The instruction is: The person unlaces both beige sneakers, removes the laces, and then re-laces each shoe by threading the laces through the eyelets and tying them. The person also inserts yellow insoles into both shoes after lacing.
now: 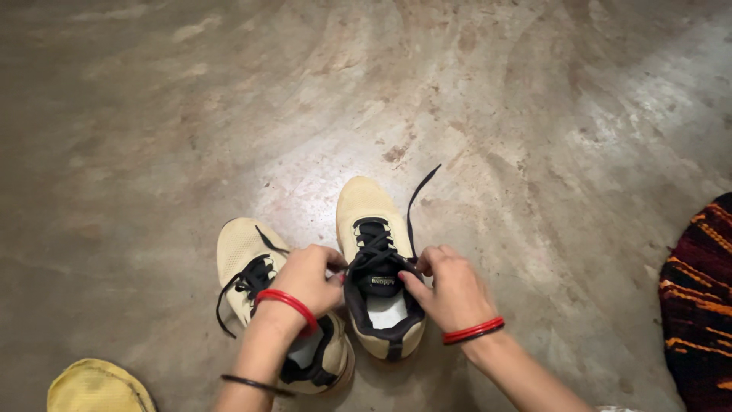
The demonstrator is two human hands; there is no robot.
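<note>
Here, on the mottled concrete floor [496, 114], two cream mesh sneakers with black laces stand side by side. The left hand [309, 281] and the right hand [451, 288] each pinch a black lace [415, 202] at the collar of the right-side sneaker [374, 214]; the other sneaker [238, 255] lies just beside it.

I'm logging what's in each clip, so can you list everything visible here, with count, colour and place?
Right shoe: one, beige with black laces and lining, centre of the floor, between both hands.
Left shoe: one, beige with black laces, beside it, partly under the left wrist.
Loose lace end: one, black, trailing from the right shoe onto the floor.
Floor: grey-brown, mottled, bare concrete look.
Yellow object: one, bottom left edge, cut off.
Striped cloth: one, dark with orange and red, right edge.
Left hand: red bangles, thin black band, at the laces.
Right hand: red bangles, pinching the laces.
</note>
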